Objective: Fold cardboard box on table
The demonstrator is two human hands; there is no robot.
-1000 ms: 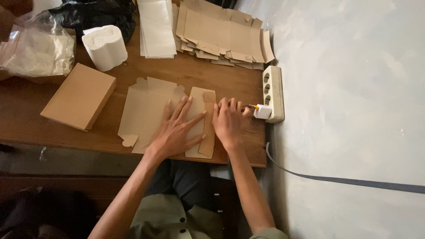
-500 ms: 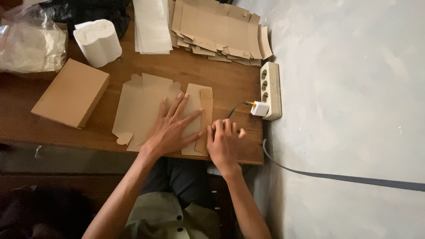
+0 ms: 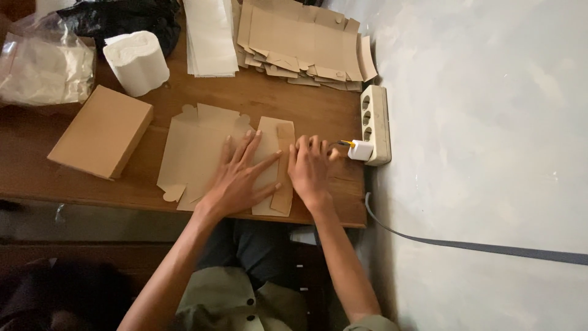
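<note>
Head view: flat brown die-cut cardboard box blank (image 3: 202, 153) lies on the brown wooden table (image 3: 269, 101), near the front edge, right of centre. Left hand (image 3: 240, 178) is pressed palm-down on the blank, fingers spread and extended, gripping nothing. Right hand (image 3: 309, 168) lies flat just beside it, fingers straight and together, pressing along the blank's narrow folded side flap (image 3: 283, 165); nothing held. The 2 hands are near each other, not touching as far as I can tell.

Left of the blank: 1 assembled closed brown cardboard box (image 3: 101, 132). Behind it: white paper roll (image 3: 136, 61), clear plastic bag (image 3: 43, 64), black plastic bag (image 3: 122, 15). Far edge: stack of white flat sheets (image 3: 211, 37), stack of flat brown cardboard blanks (image 3: 306, 43). Right edge: white power strip (image 3: 375, 116) with white plug adapter (image 3: 360, 150), just beside the right fingertips.
</note>
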